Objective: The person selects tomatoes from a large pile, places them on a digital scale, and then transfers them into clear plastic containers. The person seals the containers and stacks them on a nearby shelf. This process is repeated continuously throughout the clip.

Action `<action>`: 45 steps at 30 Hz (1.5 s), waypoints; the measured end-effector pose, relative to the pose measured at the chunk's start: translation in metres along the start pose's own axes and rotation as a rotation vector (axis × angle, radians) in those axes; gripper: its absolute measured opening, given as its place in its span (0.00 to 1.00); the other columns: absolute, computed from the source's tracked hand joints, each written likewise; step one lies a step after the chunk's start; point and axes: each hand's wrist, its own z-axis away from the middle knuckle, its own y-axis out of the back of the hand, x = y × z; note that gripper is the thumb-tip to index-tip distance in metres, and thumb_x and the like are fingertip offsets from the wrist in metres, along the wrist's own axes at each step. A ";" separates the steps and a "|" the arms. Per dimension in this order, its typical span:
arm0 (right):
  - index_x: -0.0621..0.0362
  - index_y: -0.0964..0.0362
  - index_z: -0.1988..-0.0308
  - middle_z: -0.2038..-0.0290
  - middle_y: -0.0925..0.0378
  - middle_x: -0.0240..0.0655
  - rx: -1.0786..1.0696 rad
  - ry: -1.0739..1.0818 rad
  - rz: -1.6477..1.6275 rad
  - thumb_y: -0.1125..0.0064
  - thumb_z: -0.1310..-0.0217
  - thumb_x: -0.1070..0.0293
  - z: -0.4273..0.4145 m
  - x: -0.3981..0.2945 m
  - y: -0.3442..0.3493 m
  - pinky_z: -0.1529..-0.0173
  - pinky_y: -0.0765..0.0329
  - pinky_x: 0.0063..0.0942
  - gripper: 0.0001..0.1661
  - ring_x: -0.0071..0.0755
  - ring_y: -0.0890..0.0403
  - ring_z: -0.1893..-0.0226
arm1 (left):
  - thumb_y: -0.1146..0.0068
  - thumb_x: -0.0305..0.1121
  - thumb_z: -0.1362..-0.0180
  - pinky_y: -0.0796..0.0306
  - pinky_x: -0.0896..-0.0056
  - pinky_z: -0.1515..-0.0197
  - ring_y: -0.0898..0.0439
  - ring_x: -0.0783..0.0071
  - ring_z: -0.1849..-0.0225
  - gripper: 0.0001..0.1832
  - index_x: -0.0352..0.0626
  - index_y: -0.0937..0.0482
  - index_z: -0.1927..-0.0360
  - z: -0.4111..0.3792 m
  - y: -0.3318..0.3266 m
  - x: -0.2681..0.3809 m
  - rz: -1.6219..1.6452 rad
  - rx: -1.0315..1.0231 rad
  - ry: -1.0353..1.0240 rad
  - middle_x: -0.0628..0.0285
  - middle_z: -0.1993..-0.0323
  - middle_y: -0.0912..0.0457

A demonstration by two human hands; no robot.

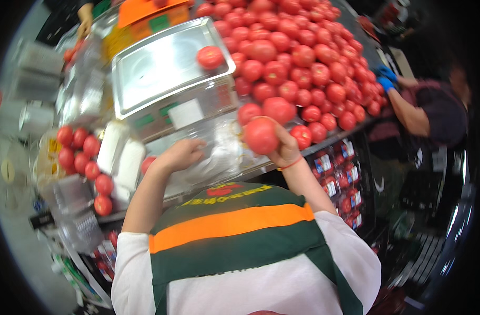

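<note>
A large red tomato (260,136) is in the grasp of my right hand (286,149), just in front of the tomato pile (299,71). My left hand (184,154) hovers at or over clear plastic bags (216,157), its fingers curled and blurred; whether it pinches anything I cannot tell. Beyond it stands a weighing scale with a metal pan (157,67). One tomato (210,57) lies at the pan's right side. Another tomato (148,164) is partly hidden behind my left forearm.
White foam-like packs (121,157) and loose tomatoes (81,161) lie at left, near clear plastic boxes (70,197). An orange container (153,17) stands behind the scale. Packed tomatoes (344,181) fill a shelf below right. Another person's blue-gloved hands (386,78) touch the pile's far right; another hand (85,27) shows upper left.
</note>
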 end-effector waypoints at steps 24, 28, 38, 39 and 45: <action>0.63 0.41 0.39 0.49 0.29 0.43 -0.087 -0.208 0.512 0.32 0.51 0.60 -0.042 0.018 -0.027 0.51 0.23 0.30 0.43 0.37 0.22 0.52 | 0.40 0.52 0.46 0.25 0.52 0.48 0.24 0.61 0.49 0.42 0.42 0.42 0.33 0.106 -0.032 -0.017 1.533 0.588 -0.244 0.56 0.48 0.28; 0.61 0.38 0.41 0.47 0.28 0.49 -0.316 -0.021 1.350 0.27 0.58 0.52 -0.053 0.024 -0.044 0.46 0.26 0.35 0.48 0.46 0.23 0.49 | 0.30 0.33 0.57 0.30 0.61 0.44 0.27 0.55 0.45 0.42 0.46 0.35 0.36 0.073 -0.037 0.013 0.273 0.622 -0.287 0.52 0.41 0.33; 0.59 0.27 0.52 0.53 0.27 0.44 -0.009 1.013 1.835 0.33 0.54 0.68 -0.159 -0.028 -0.083 0.48 0.28 0.36 0.25 0.47 0.25 0.53 | 0.43 0.30 0.49 0.46 0.34 0.37 0.36 0.53 0.36 0.31 0.68 0.30 0.40 0.039 -0.058 0.000 -0.702 0.630 -0.273 0.57 0.39 0.33; 0.59 0.27 0.51 0.51 0.28 0.45 -0.011 0.972 1.913 0.32 0.55 0.67 -0.182 -0.030 -0.073 0.46 0.28 0.36 0.27 0.47 0.25 0.52 | 0.38 0.30 0.52 0.47 0.33 0.36 0.36 0.53 0.36 0.35 0.69 0.31 0.39 0.037 -0.059 -0.001 -0.709 0.618 -0.276 0.57 0.38 0.34; 0.61 0.27 0.54 0.56 0.27 0.45 -0.074 0.869 1.618 0.35 0.54 0.64 -0.188 -0.027 -0.071 0.49 0.26 0.35 0.24 0.47 0.24 0.53 | 0.41 0.29 0.51 0.44 0.36 0.38 0.33 0.52 0.38 0.32 0.69 0.29 0.40 0.035 -0.057 0.003 -0.676 0.663 -0.318 0.57 0.41 0.31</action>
